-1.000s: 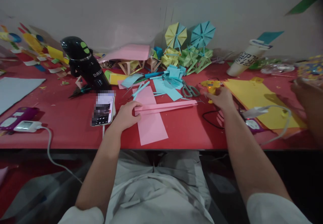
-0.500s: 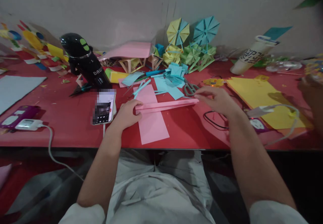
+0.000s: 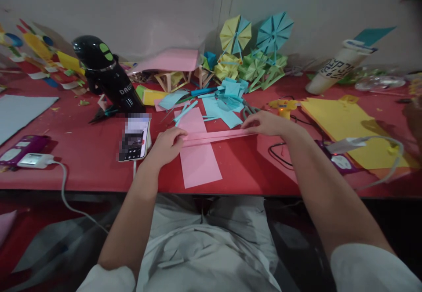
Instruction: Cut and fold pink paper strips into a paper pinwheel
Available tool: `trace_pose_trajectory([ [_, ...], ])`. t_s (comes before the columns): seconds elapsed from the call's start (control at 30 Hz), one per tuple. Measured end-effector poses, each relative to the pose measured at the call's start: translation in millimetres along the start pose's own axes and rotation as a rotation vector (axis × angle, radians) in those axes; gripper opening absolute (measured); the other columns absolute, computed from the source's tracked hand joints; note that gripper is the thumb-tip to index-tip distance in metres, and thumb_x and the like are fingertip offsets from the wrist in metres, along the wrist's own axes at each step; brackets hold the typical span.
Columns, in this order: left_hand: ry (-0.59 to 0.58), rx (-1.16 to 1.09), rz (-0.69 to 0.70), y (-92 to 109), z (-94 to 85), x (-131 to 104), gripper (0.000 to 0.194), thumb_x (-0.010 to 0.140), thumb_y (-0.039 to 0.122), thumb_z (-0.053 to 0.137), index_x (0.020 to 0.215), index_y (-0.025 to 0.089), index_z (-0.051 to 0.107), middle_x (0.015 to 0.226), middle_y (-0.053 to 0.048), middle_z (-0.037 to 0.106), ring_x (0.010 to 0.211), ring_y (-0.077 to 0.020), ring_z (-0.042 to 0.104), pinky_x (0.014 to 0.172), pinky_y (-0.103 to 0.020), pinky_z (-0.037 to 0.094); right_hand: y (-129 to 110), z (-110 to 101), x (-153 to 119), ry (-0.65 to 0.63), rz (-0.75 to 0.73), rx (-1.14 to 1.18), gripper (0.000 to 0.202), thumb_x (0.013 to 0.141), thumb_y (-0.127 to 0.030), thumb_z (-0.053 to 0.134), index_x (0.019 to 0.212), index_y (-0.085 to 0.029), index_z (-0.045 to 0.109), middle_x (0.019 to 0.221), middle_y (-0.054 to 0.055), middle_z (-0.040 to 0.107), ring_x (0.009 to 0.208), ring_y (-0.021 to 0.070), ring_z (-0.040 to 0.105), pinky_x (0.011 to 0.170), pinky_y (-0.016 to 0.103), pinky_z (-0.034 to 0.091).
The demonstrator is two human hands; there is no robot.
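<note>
A long, narrow folded pink paper strip [image 3: 216, 137] stretches between my hands, lying across a flat pink sheet [image 3: 200, 165] on the red table [image 3: 244, 173]. My left hand [image 3: 169, 145] is closed on the strip's left end. At the other end, my right hand [image 3: 263, 124] has its fingers closed on the strip near its tip. Blue paper pieces [image 3: 227, 107] lie just beyond the strip. Grey-green scissors [image 3: 249, 109] are partly hidden behind my right hand.
Left of my hands are a phone [image 3: 136, 137] and a black bottle [image 3: 114, 79]. Paper umbrellas [image 3: 235, 35] stand against the wall. Rightward are a yellow glue gun [image 3: 283, 106], yellow sheets [image 3: 346, 125], a cup [image 3: 336, 69] and cables.
My right hand has moved left along the strip, now covering more of its right end. My left hand still holds the left end. The view has shifted slightly.
</note>
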State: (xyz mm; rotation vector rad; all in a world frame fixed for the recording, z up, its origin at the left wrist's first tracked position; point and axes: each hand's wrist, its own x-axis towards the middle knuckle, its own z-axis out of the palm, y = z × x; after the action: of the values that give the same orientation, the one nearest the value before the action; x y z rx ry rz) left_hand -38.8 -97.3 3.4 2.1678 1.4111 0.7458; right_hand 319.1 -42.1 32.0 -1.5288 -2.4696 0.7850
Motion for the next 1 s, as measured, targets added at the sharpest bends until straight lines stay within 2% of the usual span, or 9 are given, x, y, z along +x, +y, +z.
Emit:
trace_pose_trajectory([
  [0.17,0.026,0.006,-0.028,2,1.1,6,0.021,0.083,0.019,0.051,0.096,0.02,0.068,0.101,-0.005,0.073,0.092,-0.0196,0.067,0.086,-0.034,0.053,2,-1,5,-0.024,-0.007,-0.065,0.026,0.078,-0.039,0.062,0.088,-0.023,0.079,0.083,0.003,0.075,0.076,0.0214,0.066,0.071,0.031,0.049],
  [0.37,0.031,0.089,-0.079,18,-3.2,16,0.025,0.078,0.011,0.053,0.096,0.02,0.069,0.098,-0.004,0.075,0.093,-0.0184,0.068,0.089,-0.032,0.053,-5,-2,6,-0.03,-0.037,-0.206,0.02,0.08,-0.028,0.061,0.086,-0.022,0.08,0.085,0.004,0.077,0.076,0.0189,0.067,0.069,0.028,0.048],
  [0.63,-0.035,0.432,-0.098,35,-6.7,23,0.034,0.083,0.013,0.051,0.102,0.025,0.077,0.112,-0.002,0.075,0.104,-0.0232,0.068,0.093,-0.036,0.05,-16,8,-5,0.017,-0.068,-0.45,0.024,0.083,-0.017,0.056,0.092,-0.021,0.078,0.098,0.007,0.077,0.088,0.0214,0.068,0.075,0.03,0.047],
  [0.87,-0.098,0.519,-0.094,38,-4.3,16,0.033,0.086,0.015,0.05,0.1,0.025,0.077,0.114,0.0,0.074,0.1,-0.0231,0.068,0.084,-0.035,0.051,-23,19,-18,0.013,-0.035,-0.518,0.039,0.08,-0.006,0.049,0.104,-0.02,0.075,0.111,0.008,0.072,0.102,0.023,0.065,0.081,0.031,0.048],
  [1.0,-0.099,0.556,-0.046,40,3.0,3,0.03,0.087,0.019,0.048,0.097,0.022,0.076,0.116,-0.003,0.072,0.101,-0.0244,0.066,0.086,-0.038,0.049,-28,27,-24,0.042,-0.007,-0.501,0.037,0.081,-0.005,0.05,0.105,-0.017,0.075,0.108,0.011,0.071,0.1,0.0228,0.065,0.085,0.031,0.049],
])
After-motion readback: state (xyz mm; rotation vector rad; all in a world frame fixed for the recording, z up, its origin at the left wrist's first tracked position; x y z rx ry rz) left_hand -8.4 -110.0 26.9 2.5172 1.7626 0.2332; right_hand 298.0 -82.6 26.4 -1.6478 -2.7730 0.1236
